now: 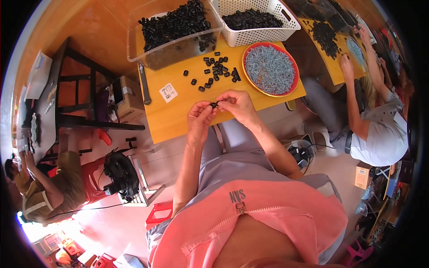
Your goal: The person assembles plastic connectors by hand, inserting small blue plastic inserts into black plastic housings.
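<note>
Over the near edge of the yellow table (170, 120), my two hands meet around a small black plastic part (213, 105). My left hand (199, 119) pinches it from one side between thumb and fingers. From the other side my right hand (237, 106) has its thumb and fingertips closed at the same part; any smaller piece in them is hidden. Just beyond, several loose black parts (218, 69) lie scattered on the tabletop. A red bowl (296, 73) with a yellow rim, full of small silvery screw-like pieces (270, 69), stands to the right.
At the back are a clear plastic bin (165, 58) and a white perforated basket (259, 37), both holding black parts. A white label (168, 93) and a dark strap-like strip (145, 85) lie left. Co-workers sit at right (375, 134) and left (58, 187).
</note>
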Available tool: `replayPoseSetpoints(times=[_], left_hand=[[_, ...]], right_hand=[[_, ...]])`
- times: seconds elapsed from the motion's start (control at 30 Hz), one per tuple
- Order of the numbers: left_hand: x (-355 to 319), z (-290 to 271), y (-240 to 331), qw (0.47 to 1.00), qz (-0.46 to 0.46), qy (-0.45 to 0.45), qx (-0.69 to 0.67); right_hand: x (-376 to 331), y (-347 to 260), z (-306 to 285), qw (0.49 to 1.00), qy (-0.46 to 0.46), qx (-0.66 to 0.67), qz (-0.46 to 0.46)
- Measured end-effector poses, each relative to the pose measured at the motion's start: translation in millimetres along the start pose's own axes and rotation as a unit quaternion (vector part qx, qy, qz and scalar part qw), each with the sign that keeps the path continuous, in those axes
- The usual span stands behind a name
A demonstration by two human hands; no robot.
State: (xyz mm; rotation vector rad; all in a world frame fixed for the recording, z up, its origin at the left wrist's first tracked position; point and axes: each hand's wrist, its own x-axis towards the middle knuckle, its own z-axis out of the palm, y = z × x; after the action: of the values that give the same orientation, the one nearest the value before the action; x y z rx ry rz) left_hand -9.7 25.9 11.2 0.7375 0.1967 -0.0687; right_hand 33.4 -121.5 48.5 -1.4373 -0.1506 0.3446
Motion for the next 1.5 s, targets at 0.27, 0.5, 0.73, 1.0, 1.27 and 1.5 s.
replayPoseSetpoints(times=[0.27, 0.5, 0.73, 1.0, 1.27, 1.5], left_hand=[[-3, 5, 2, 0.993, 0.04, 0.019, 0.112], [-1, 10, 3, 0.993, 0.037, 0.025, 0.108], [0, 9, 0, 0.995, 0.037, 0.015, 0.086], [-2, 10, 1, 0.993, 0.045, 0.013, 0.109], [-1, 11, -7, 0.98, 0.079, 0.024, 0.178], [-2, 14, -15, 0.98, 0.078, 0.052, 0.177]], right_hand=[[-5, -1, 2, 0.999, 0.026, -0.042, -0.007], [-5, -7, 0, 0.998, 0.039, -0.044, -0.026], [-4, -4, -1, 0.998, 0.037, -0.057, -0.009], [-4, -1, 0, 0.996, 0.032, -0.084, -0.017], [-2, 8, -3, 0.997, 0.029, -0.077, -0.005], [-4, 18, -3, 0.995, 0.043, -0.092, -0.002]])
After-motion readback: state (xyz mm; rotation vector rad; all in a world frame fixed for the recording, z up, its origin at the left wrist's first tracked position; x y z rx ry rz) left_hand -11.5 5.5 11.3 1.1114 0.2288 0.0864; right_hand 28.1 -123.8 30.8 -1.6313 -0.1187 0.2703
